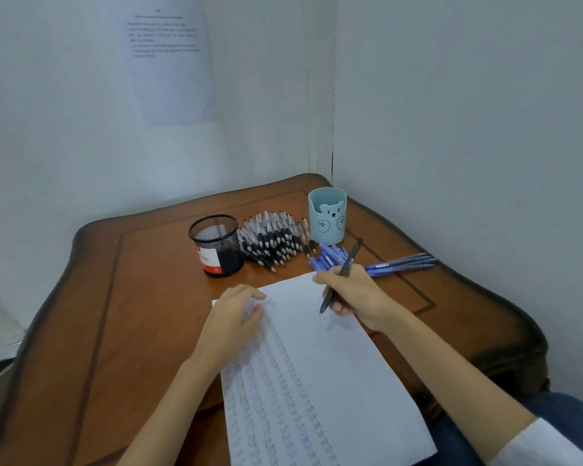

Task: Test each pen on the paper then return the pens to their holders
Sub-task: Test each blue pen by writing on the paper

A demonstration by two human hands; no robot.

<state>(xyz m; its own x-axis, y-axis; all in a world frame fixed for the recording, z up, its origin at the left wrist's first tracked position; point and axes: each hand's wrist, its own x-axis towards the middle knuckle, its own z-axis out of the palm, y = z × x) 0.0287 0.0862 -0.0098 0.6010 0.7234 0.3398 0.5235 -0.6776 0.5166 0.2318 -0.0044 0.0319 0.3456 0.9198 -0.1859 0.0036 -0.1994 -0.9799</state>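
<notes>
Two pale, plain walls meet in a corner (332,129), where a dark vertical seam runs down to the tabletop. A printed sheet (169,58) with a few lines of small, blurred text hangs flat on the left wall. A brown wooden table (122,297) with a glossy top, a darker inlaid line near its border and a curved, scalloped edge is pushed into the corner. The light is soft and even, leaving a faint sheen on the wood.
</notes>
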